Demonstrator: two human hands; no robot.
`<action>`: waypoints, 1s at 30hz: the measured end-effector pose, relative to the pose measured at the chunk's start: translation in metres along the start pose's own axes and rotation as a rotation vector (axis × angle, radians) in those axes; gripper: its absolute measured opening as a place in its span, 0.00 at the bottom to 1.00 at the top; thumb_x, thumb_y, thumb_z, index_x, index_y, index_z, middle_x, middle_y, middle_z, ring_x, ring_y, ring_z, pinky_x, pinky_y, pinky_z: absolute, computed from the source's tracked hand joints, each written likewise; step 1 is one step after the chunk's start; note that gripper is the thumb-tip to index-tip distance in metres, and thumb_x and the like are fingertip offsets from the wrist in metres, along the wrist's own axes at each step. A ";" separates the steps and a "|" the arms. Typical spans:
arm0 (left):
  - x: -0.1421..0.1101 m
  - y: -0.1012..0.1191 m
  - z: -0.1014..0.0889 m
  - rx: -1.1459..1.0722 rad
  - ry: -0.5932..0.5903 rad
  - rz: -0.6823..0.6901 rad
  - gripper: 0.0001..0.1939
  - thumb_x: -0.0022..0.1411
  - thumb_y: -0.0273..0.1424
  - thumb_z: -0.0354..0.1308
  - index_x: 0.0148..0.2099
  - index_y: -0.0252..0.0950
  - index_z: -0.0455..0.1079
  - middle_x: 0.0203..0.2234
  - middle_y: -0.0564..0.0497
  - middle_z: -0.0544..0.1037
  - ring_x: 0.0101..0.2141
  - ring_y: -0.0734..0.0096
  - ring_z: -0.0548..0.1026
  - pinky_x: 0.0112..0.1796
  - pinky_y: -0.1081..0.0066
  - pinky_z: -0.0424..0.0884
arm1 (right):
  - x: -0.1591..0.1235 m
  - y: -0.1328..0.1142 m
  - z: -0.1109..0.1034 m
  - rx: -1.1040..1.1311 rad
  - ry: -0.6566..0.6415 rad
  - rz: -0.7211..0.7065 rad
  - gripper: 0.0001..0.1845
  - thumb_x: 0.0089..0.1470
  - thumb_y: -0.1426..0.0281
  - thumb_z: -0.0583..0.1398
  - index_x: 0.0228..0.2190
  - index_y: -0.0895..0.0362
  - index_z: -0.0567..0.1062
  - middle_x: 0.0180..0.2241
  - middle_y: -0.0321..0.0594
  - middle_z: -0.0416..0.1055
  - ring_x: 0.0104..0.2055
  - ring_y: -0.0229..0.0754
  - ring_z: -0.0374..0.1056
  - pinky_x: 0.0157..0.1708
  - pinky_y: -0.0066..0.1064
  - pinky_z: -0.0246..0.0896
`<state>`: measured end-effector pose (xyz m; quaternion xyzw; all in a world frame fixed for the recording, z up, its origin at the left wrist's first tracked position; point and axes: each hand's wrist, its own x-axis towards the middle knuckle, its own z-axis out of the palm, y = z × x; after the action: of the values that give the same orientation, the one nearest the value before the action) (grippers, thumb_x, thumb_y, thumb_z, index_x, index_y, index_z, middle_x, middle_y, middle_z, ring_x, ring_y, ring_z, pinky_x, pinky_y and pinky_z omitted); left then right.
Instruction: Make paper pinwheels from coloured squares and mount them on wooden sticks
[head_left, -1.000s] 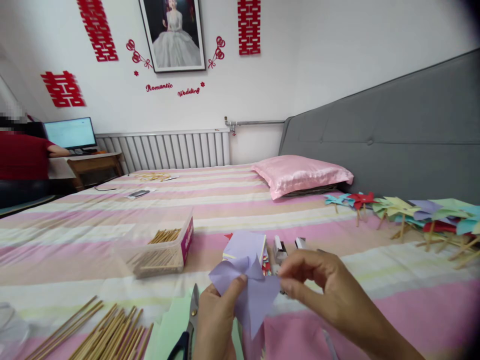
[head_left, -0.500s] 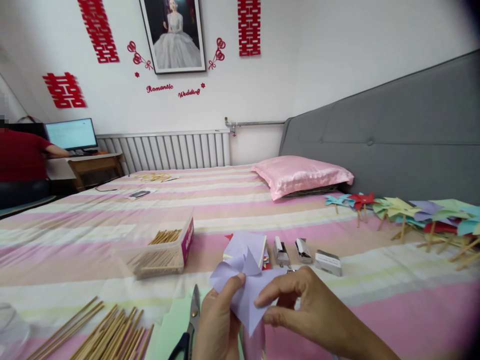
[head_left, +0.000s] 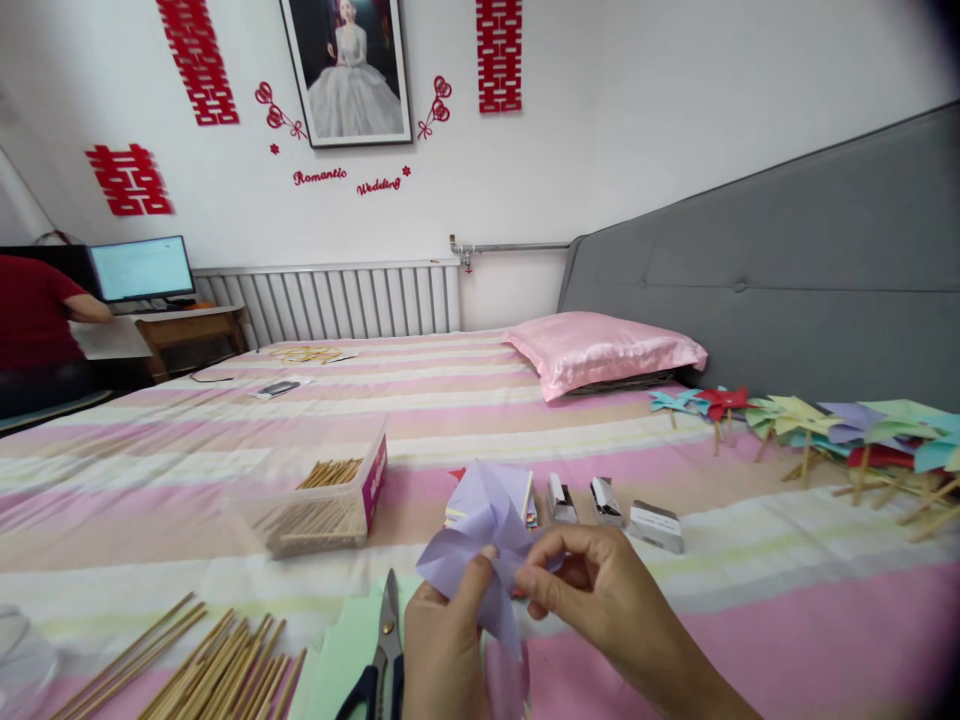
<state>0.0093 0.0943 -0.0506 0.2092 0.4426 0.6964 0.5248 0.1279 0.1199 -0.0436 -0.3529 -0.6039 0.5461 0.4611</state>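
Striped bed [head_left: 450,410] carries the lot: grey headboard [head_left: 787,270] behind it far right, pinwheels [head_left: 802,415] rowed below that, clear tub [head_left: 376,482] w/ sticks mid-left, loose sticks [head_left: 225,660] near left, scissors [head_left: 388,635] lying on green paper [head_left: 341,640]. Purple paper [head_left: 484,525], part-folded into curled blades, is held up near centre, in front of paper stack [head_left: 516,485].

Risk: folds could spring open if thumb pressure eases, b/c nothing else seems to hold the centre; too hard a tug on the right prob. creases or tears a blade.

Left hand [head_left: 446,640] grip: clamped on the purple paper's centre, thumb in front, fingers behind. Right hand [head_left: 607,590] grip: thumb + forefinger together at its right edge, apparently pinching a blade; exact contact part-hidden. Paper sits btwn both grips, touching each.
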 end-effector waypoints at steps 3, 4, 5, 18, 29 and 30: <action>0.001 -0.003 -0.001 0.020 0.032 0.013 0.06 0.44 0.27 0.65 0.28 0.31 0.75 0.21 0.53 0.77 0.24 0.75 0.71 0.27 0.77 0.66 | 0.000 0.002 0.000 0.028 0.026 -0.003 0.09 0.42 0.69 0.66 0.20 0.61 0.72 0.31 0.40 0.71 0.23 0.35 0.69 0.27 0.27 0.67; 0.002 -0.003 -0.001 0.026 0.031 0.014 0.06 0.44 0.27 0.65 0.28 0.32 0.75 0.20 0.53 0.77 0.25 0.74 0.71 0.27 0.77 0.67 | 0.000 0.004 0.000 0.027 0.032 -0.003 0.09 0.43 0.68 0.65 0.20 0.61 0.72 0.34 0.42 0.71 0.23 0.35 0.69 0.28 0.28 0.67; 0.002 -0.004 -0.001 0.031 0.028 0.013 0.06 0.44 0.28 0.65 0.28 0.32 0.75 0.20 0.53 0.77 0.25 0.74 0.71 0.27 0.77 0.67 | 0.000 0.005 0.000 0.022 0.040 -0.007 0.10 0.44 0.68 0.65 0.20 0.61 0.72 0.38 0.44 0.70 0.24 0.35 0.68 0.29 0.29 0.68; 0.006 -0.010 -0.003 0.086 0.025 0.041 0.10 0.39 0.31 0.69 0.25 0.32 0.75 0.19 0.53 0.77 0.24 0.74 0.71 0.26 0.78 0.68 | 0.002 0.008 -0.001 -0.090 0.137 -0.007 0.10 0.45 0.67 0.63 0.21 0.60 0.71 0.43 0.47 0.69 0.26 0.39 0.70 0.29 0.32 0.66; 0.002 -0.008 0.002 0.173 0.038 0.120 0.07 0.39 0.31 0.68 0.20 0.33 0.76 0.16 0.53 0.76 0.21 0.74 0.70 0.22 0.79 0.66 | 0.006 0.015 0.001 -0.087 0.229 -0.051 0.14 0.38 0.63 0.66 0.15 0.59 0.70 0.30 0.44 0.73 0.28 0.43 0.69 0.24 0.27 0.63; 0.001 -0.008 0.002 0.182 0.033 0.126 0.07 0.40 0.31 0.68 0.19 0.33 0.75 0.15 0.53 0.76 0.21 0.73 0.70 0.21 0.79 0.66 | 0.007 0.016 0.001 -0.077 0.228 -0.052 0.14 0.38 0.63 0.65 0.15 0.59 0.70 0.29 0.43 0.73 0.27 0.42 0.69 0.23 0.27 0.63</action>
<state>0.0147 0.0966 -0.0568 0.2718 0.4986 0.6884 0.4513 0.1236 0.1284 -0.0584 -0.4145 -0.5770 0.4664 0.5269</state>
